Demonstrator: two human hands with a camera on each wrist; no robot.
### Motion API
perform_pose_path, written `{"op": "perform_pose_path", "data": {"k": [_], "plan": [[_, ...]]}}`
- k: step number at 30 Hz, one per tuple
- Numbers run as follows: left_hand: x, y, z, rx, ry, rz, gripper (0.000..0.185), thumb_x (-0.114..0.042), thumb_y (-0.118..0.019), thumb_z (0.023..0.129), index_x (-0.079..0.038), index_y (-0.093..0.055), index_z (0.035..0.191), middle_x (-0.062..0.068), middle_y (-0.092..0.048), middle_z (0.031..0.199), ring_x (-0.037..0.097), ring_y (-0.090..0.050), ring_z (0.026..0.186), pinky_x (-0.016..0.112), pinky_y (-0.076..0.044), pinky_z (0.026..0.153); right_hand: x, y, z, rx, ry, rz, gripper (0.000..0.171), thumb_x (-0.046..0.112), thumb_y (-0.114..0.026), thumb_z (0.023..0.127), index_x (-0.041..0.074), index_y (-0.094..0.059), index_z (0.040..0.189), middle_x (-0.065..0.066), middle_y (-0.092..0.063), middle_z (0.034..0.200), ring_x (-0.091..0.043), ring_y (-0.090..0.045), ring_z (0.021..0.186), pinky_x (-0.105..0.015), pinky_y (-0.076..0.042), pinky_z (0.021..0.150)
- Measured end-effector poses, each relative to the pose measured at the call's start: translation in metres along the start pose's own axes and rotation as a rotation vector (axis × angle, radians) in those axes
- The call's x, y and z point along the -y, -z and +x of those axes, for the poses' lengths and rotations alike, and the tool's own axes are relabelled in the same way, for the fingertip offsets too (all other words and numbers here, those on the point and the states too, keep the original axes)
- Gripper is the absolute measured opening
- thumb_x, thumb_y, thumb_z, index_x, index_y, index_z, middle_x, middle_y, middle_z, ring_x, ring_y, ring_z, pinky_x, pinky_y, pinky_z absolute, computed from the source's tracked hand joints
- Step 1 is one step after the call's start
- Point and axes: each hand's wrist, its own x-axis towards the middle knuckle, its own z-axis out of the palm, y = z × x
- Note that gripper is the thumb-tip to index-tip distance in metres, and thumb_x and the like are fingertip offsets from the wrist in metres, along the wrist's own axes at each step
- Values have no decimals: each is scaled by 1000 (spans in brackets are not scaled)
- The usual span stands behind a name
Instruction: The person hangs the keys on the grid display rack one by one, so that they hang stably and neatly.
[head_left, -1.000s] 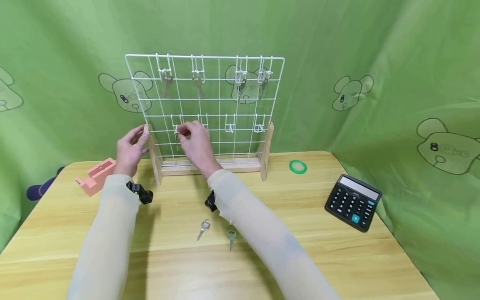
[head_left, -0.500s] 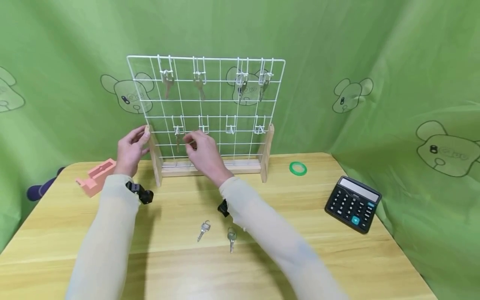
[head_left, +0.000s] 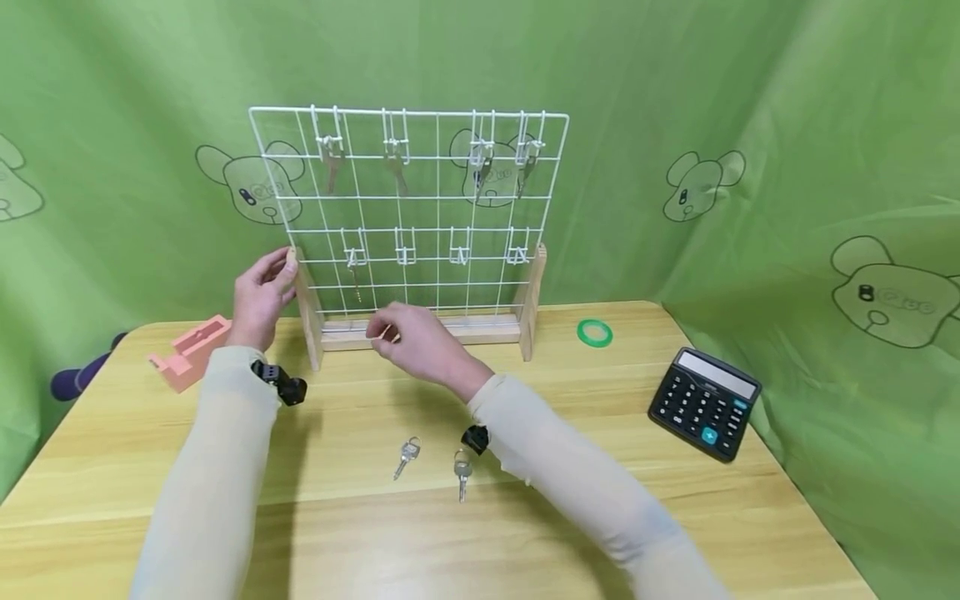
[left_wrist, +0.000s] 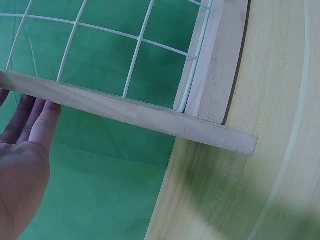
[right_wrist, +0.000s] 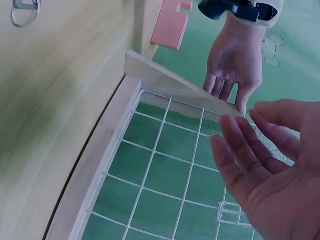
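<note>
Standing upright at the back of the wooden table (head_left: 225,467), white wire rack (head_left: 408,212) on wooden feet: light, stiff, probably tippy, best braced at a side post. Small keys: hard, thin, slippery, best pinched at the bow. Left hand (head_left: 261,298) with straight fingers against the rack's left post (head_left: 305,304), holding nothing. Right hand (head_left: 416,340) relaxed, fingers loosely apart, empty, hovering before the rack's base, two loose keys (head_left: 407,457) lying nearer the body.
</note>
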Motion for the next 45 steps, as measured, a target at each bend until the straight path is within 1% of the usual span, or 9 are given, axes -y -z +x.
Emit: {"op": "perform_pose_path", "data": {"k": [5,7,17,21,25,29,34,39,45], "plan": [[1,2,1,26,8,3,53,-24,-63,97,-9,-47,145,16,-45,142,29,-47,127,32,-46,105,-7,-3,-8,69,19,-7,13,8,-68,93,7,-69,105,3,-66,97,-8,-60,90,-15,-52,79],[1,3,1,30,1,31,53,-25,-62,97,-10,-46,145,14,-45,141,28,-47,126,31,-48,104,-11,-4,-12,103,18,16,13,7,-68,92,6,-69,105,2,-66,96,-9,-60,90,-15,-52,80],[2,5,2,36,-5,24,53,-25,-63,96,-10,-47,145,13,-46,140,25,-48,124,27,-49,101,-25,-11,-34,273,52,108,12,5,-70,91,8,-69,103,5,-66,94,-7,-60,89,-16,-52,82],[2,6,1,39,1,17,54,-25,-64,96,-10,-47,145,13,-46,140,24,-48,125,26,-49,100,-28,-14,-40,296,44,151,13,4,-70,91,8,-69,103,0,-67,97,-6,-60,89,-16,-53,82],[2,5,2,44,4,14,54,-25,-64,96,-10,-47,145,14,-45,141,24,-48,125,26,-49,101,-32,-16,-46,313,26,156,15,2,-70,90,4,-69,105,-8,-68,102,-7,-60,89,-16,-53,83],[2,4,3,49,7,21,54,-25,-64,96,-10,-47,145,14,-44,143,25,-48,125,28,-48,102,-37,-18,-53,362,7,159,20,0,-70,90,1,-68,109,-11,-67,106,-10,-61,93,-17,-53,85],[1,4,3,49,2,34,53,-25,-63,96,-11,-47,145,15,-44,143,25,-47,125,28,-48,102,-43,-21,-60,415,-1,143,24,-1,-71,88,2,-67,112,-10,-67,108,-14,-62,98,-15,-51,87],[1,4,2,48,2,36,53,-24,-63,97,-11,-47,145,14,-45,141,24,-48,123,27,-49,101,-49,-24,-63,446,2,103,26,2,-72,88,3,-67,113,-7,-67,109,-16,-62,102,-19,-51,91],[1,5,2,49,-1,36,52,-24,-63,97,-10,-47,145,13,-46,140,23,-49,123,26,-49,100,-54,-29,-64,460,-37,60,25,3,-72,88,5,-68,113,-1,-67,106,-12,-61,98,-18,-51,91]]}}
